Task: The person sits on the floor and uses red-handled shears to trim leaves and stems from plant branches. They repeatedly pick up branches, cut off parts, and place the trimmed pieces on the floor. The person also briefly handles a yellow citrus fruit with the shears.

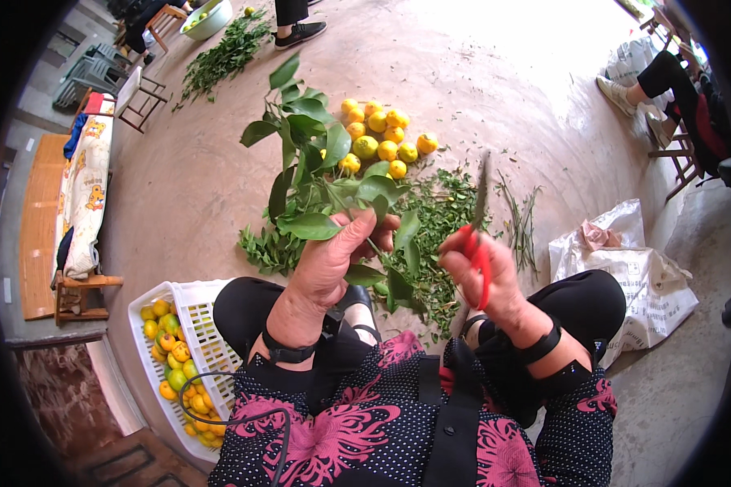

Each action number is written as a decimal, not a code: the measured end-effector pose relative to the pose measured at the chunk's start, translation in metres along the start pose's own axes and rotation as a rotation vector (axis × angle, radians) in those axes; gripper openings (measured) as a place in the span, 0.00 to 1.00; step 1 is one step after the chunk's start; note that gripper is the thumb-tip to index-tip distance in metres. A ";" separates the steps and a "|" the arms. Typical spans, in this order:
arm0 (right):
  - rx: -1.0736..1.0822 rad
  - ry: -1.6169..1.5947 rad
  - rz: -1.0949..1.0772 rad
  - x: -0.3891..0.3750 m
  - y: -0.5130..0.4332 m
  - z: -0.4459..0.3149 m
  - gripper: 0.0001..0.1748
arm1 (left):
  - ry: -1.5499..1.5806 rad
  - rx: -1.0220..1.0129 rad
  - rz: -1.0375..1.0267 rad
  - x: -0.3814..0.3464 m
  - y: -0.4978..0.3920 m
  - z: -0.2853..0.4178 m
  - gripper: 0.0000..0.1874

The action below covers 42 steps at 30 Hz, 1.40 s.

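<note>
My left hand (341,255) grips a leafy citrus branch (317,146) by its stem, with broad green leaves rising above the fingers and hanging below. To its right, my right hand (487,268) holds red-handled scissors (480,243), the blades pointing away from me and apart from the branch. Whether the blades are parted is hard to tell. Beneath both hands, a heap of cut green leaves (438,243) is spread on the floor. Beyond it lies a cluster of yellow-orange citrus fruits (377,131), partly behind the leaves.
A white plastic crate (204,335) of citrus stands by my left knee. Bare twigs (521,222) and a white woven sack (652,292) lie to the right. Leafy branches (225,58) and a fruit basin (210,21) are farther off. Seated and standing people are nearby.
</note>
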State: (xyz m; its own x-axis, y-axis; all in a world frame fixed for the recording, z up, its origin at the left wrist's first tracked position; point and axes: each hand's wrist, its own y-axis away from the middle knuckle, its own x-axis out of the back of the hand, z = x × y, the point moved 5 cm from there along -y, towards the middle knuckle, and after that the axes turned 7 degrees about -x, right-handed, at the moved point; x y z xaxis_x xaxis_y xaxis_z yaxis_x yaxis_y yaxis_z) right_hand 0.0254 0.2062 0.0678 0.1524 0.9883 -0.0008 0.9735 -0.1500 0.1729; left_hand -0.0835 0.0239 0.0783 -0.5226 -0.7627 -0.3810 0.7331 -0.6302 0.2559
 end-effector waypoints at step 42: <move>-0.209 -0.114 0.053 0.006 -0.024 0.017 0.15 | -0.543 0.349 -0.476 -0.052 0.006 -0.056 0.12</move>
State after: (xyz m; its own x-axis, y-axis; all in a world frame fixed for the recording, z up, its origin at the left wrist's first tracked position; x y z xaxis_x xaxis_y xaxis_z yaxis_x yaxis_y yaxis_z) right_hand 0.0054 0.2154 0.0471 0.2326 0.9679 -0.0956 0.9089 -0.1813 0.3756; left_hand -0.0272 0.0681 0.0499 -0.9497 -0.3079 -0.0564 0.2465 -0.8466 0.4717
